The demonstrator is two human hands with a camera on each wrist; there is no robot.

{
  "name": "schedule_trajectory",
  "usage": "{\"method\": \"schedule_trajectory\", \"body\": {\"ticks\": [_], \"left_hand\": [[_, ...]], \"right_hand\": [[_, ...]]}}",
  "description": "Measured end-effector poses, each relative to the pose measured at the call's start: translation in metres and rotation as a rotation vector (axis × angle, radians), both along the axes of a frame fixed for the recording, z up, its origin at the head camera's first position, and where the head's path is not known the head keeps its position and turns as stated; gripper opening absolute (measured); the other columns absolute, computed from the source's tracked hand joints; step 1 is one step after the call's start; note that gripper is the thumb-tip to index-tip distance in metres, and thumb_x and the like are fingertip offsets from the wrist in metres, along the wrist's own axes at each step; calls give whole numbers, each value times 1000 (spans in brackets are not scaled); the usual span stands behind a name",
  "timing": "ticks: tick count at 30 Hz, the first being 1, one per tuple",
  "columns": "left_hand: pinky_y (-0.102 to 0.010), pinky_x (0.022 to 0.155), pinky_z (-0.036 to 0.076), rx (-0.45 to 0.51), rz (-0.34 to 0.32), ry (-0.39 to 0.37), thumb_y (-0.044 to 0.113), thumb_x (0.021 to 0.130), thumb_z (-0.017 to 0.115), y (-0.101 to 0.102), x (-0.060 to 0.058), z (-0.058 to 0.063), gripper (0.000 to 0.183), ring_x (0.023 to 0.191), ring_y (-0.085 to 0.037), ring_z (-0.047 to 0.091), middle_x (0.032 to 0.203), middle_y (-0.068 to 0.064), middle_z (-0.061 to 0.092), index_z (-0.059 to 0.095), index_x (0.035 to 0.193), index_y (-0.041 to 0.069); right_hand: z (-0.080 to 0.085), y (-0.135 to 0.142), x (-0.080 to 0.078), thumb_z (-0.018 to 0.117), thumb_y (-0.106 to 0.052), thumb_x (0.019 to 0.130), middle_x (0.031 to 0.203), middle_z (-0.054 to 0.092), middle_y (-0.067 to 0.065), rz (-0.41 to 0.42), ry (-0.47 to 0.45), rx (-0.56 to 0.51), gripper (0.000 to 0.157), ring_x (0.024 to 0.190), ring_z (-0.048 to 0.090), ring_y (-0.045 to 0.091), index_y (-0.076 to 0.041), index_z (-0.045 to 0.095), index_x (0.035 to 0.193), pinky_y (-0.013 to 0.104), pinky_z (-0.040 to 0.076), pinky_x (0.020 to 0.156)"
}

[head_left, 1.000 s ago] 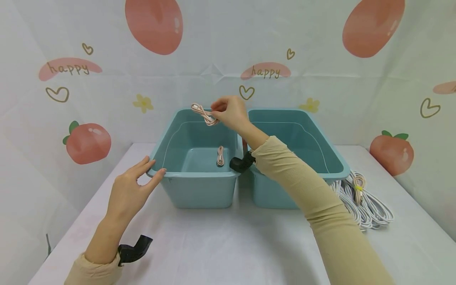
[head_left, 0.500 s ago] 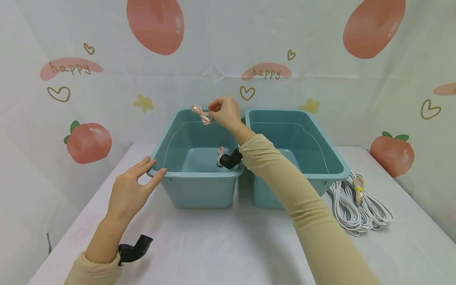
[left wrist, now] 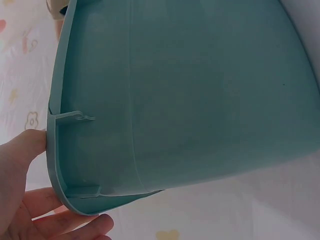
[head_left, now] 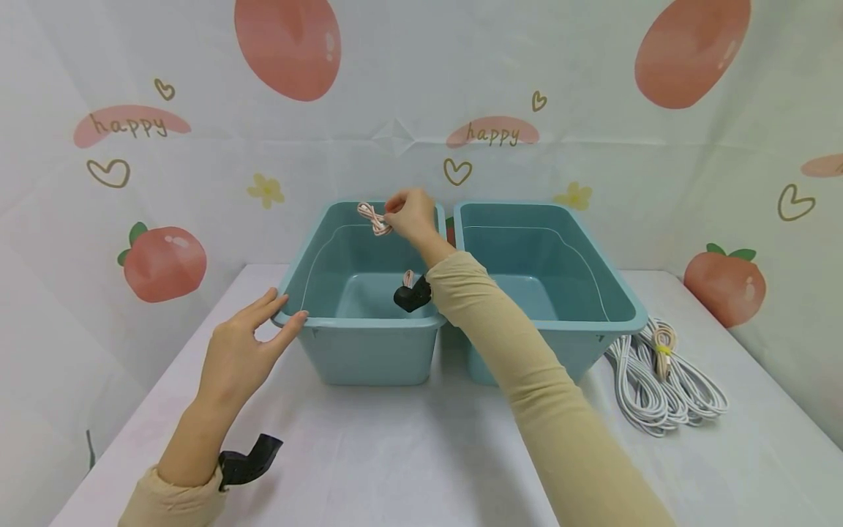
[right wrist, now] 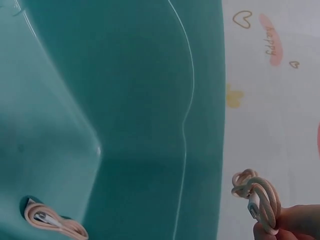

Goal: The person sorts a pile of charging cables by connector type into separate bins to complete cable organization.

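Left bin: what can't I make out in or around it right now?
- Coiled pink cable on the left bin floor: head view, partly hidden by the wrist camera.
- Right hand grip on the bundled pink cable: right wrist view, cut off by the edge.

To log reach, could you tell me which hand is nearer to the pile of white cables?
Right. The right hand is above the left bin, holding a pink cable; the left hand touches that bin's far-left corner, farther from the white cables.

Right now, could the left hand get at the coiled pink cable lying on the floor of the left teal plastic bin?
Probably yes: the left hand rests on that open-topped bin's rim, nothing covers the cable.
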State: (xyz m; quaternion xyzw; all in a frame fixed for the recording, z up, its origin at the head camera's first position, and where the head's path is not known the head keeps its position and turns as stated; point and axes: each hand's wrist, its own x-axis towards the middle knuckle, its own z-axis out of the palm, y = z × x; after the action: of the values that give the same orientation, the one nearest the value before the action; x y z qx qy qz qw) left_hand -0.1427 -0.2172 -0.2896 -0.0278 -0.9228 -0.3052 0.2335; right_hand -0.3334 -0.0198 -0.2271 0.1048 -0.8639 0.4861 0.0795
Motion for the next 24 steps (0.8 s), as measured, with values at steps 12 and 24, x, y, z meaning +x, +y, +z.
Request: {"method": "schedule_trajectory", "body": {"ticks": [12, 24], "left_hand": [[-59, 97, 41, -4, -2, 20, 38, 88, 61, 1, -1, -1, 52, 125, -43, 48, 135, -21, 51, 58, 125, 1], [-60, 97, 41, 4, -4, 10, 39, 89, 61, 1, -1, -1, 54, 126, -43, 47, 136, -21, 51, 58, 126, 1]], "right_hand": [[-4, -2, -2, 61, -5, 88, 107, 67, 16, -38, -27, 31, 18, 100, 61, 28, 0, 68, 104, 33, 54, 82], [-6, 1, -5, 59, -6, 89, 113, 64, 16, -65, -64, 71, 18, 104, 59, 30, -1, 67, 104, 37, 53, 84]]}}
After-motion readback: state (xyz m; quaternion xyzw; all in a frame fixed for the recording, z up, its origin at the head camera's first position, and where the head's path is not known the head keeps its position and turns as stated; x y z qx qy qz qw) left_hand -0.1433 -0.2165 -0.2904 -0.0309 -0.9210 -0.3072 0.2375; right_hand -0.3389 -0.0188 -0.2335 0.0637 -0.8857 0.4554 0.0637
